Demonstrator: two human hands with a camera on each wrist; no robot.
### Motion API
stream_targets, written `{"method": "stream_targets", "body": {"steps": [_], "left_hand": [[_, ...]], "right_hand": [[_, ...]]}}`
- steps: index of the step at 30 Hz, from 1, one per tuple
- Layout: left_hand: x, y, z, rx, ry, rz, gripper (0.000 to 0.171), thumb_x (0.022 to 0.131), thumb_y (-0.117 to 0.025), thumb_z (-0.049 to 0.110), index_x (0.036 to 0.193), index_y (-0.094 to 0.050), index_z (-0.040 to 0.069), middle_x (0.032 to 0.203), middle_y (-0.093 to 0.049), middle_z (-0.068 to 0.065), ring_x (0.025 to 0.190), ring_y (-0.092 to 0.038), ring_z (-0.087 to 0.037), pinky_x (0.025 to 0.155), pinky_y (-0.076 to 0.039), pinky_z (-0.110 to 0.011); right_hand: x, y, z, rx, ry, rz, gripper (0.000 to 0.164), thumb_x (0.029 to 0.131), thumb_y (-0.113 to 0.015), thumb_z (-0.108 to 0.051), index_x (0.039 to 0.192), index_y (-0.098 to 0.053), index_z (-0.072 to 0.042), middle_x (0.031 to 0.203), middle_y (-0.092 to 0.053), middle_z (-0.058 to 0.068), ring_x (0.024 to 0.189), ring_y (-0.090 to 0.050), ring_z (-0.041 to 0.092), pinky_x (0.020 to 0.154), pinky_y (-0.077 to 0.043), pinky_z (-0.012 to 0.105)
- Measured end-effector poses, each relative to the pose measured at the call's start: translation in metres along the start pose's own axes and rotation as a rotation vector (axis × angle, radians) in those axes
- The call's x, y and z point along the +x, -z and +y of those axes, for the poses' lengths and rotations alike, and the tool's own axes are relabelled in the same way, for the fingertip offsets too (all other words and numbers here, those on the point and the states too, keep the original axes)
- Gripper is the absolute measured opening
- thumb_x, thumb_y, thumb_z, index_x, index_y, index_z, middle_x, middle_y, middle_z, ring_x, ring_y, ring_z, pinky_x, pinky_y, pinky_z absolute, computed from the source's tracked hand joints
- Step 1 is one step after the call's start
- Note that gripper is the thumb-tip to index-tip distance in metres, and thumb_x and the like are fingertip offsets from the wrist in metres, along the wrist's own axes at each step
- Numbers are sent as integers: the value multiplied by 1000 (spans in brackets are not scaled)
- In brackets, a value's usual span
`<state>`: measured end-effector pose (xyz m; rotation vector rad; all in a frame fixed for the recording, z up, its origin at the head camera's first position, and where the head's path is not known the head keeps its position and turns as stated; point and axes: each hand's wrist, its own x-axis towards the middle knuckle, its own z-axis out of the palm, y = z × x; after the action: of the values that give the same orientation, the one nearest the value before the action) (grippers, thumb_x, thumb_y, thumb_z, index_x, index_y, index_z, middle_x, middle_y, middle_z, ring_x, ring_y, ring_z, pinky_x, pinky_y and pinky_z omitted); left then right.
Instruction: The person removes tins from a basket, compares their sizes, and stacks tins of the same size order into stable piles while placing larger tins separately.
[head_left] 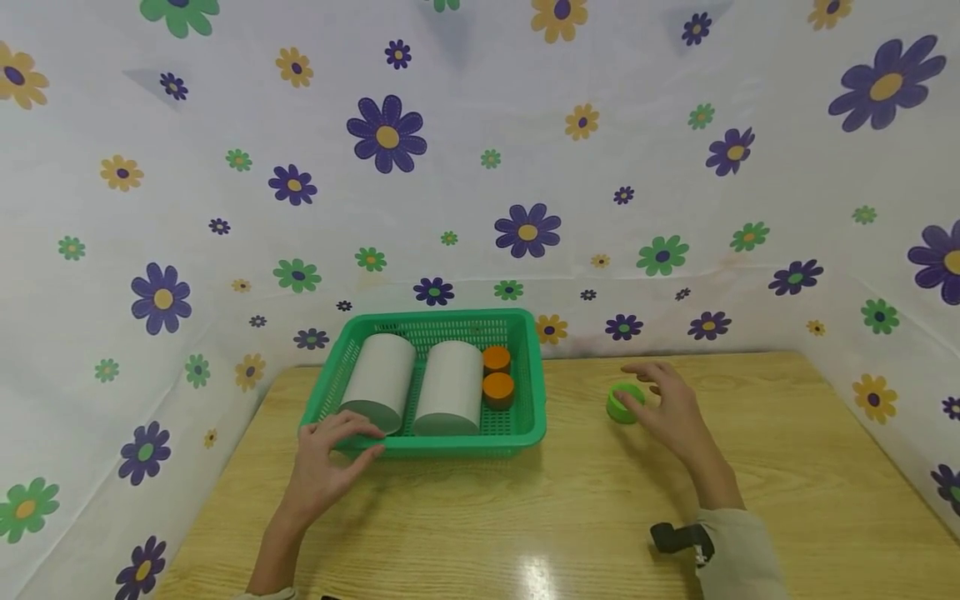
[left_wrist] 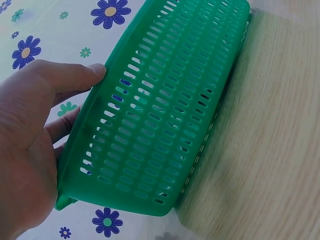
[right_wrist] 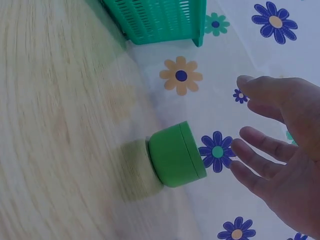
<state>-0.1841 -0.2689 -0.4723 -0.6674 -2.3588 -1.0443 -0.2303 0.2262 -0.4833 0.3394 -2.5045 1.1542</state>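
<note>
A green plastic basket (head_left: 528, 437) with slotted walls stands toward the back left of the table. My left hand (head_left: 322, 467) grips its front rim at the left corner; in the left wrist view the thumb (left_wrist: 82, 75) lies against the rim and fingers reach behind it. Inside lie two large white cylinders (head_left: 378, 375) (head_left: 450, 387) and two small orange-topped round containers (head_left: 497, 360) (head_left: 498, 390). To the right, a small round green container (right_wrist: 175, 155) with a seam near its top stands upright on the table. Over it hovers my right hand (head_left: 667, 412), fingers spread and apart from it.
The wooden table (head_left: 450, 525) meets a white flower-printed cloth (head_left: 465, 192) at the back and sides. A dark strap-like piece (head_left: 678, 537) sits at the right sleeve. A small dark edge shows at the bottom of the head view.
</note>
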Motion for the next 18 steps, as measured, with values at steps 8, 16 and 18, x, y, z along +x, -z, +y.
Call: {"method": "stream_targets", "body": {"steps": [8, 16, 18], "left_hand": [[0, -1, -2, -7, 5, -11, 24, 79, -87, 5, 95, -76, 20, 99, -68, 12, 95, -61, -13, 81, -22, -46], [0, 0, -1, -7, -3, -6, 27, 78, -88, 5, 95, -76, 23, 99, -69, 12, 96, -61, -13, 82, -22, -46], [1, 0, 0, -3, -2, -6, 29, 78, -88, 5, 95, -76, 25, 98, -69, 12, 96, -61, -12, 82, -23, -46]], "right_hand": [[3, -3, -20, 23, 81, 10, 36, 90, -80, -9, 122, -67, -1, 124, -58, 21, 110, -62, 42, 90, -50, 62], [4, 0, -41, 23, 130, 8, 35, 91, -80, -10, 123, -67, -3, 126, -59, 14, 113, -60, 36, 92, -51, 59], [5, -1, -47, 23, 151, 1, 36, 90, -80, -10, 123, -68, -3, 126, -59, 13, 112, -60, 36, 91, -52, 57]]}}
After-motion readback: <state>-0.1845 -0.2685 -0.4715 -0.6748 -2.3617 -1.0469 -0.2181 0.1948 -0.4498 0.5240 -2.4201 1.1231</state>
